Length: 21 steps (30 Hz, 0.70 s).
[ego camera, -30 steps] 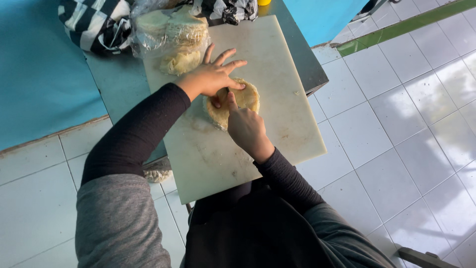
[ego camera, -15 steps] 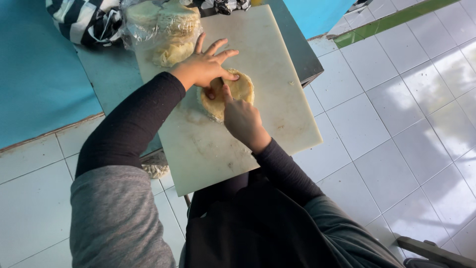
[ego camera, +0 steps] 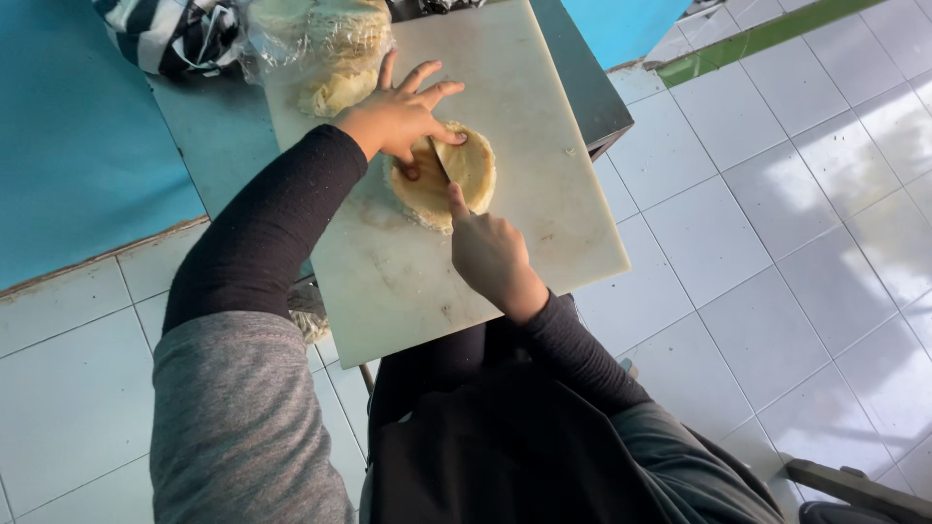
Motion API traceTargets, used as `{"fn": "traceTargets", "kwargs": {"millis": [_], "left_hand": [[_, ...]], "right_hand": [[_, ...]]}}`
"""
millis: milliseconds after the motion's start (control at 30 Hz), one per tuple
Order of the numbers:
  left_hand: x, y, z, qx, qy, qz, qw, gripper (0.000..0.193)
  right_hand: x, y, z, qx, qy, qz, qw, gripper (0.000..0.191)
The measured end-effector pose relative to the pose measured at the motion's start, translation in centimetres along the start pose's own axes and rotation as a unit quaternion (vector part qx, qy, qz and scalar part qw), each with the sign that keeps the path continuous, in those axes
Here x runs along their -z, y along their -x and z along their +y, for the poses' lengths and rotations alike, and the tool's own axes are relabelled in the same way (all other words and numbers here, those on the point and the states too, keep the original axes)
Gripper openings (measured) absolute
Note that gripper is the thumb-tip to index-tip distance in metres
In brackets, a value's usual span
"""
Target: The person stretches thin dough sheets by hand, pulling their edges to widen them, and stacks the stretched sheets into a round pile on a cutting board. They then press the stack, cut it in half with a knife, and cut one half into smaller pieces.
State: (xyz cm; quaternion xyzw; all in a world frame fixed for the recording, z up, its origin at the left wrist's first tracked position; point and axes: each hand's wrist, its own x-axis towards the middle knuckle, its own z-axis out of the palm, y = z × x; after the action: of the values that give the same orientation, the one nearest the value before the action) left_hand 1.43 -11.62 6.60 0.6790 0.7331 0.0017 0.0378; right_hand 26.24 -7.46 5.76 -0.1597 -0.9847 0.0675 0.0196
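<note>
Pale, floury and soft-looking, the round flat stack of dough discs (ego camera: 449, 178) near the white plastic cutting board's (ego camera: 544, 213) far edge seems floppy, so the spread left hand (ego camera: 398, 116) pins it flat while the right hand (ego camera: 490, 254) stays closed around a thin-bladed knife (ego camera: 440, 160) slicing across it.

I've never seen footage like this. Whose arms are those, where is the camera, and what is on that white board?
There is no machine here: a person wears a camera on the head, so you look down along their own two arms. The left hand presses flat on a round, pale flatbread lying on a white cutting board. The right hand grips a knife, its blade laid across the bread. At the board's far edge sits a clear plastic bag with more pale bread inside, and beside it a striped cloth. Below is a tiled floor.
</note>
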Motion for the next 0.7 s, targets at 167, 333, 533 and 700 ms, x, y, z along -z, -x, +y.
{"fn": "traceTargets", "kwargs": {"millis": [167,333,533,700], "left_hand": [[0.4,0.3,0.7,-0.004,-0.031,0.015,0.999,0.091],[0.3,0.4,0.8,-0.008,-0.018,0.04,0.999,0.089],[0.2,0.5,1.5,-0.002,-0.033,-0.002,0.999,0.098],[0.6,0.3,2.0,0.013,-0.048,-0.01,0.999,0.097]], "right_hand": [[-0.6,-2.8,-1.2,0.019,0.004,0.077,0.997,0.071],[0.3,-0.4,-0.2,0.029,0.001,0.067,0.997,0.066],[0.1,4.5,-0.7,-0.008,0.025,-0.003,1.0,0.072],[-0.9,2.2,-0.2,0.006,-0.018,0.058,0.998,0.068]]}}
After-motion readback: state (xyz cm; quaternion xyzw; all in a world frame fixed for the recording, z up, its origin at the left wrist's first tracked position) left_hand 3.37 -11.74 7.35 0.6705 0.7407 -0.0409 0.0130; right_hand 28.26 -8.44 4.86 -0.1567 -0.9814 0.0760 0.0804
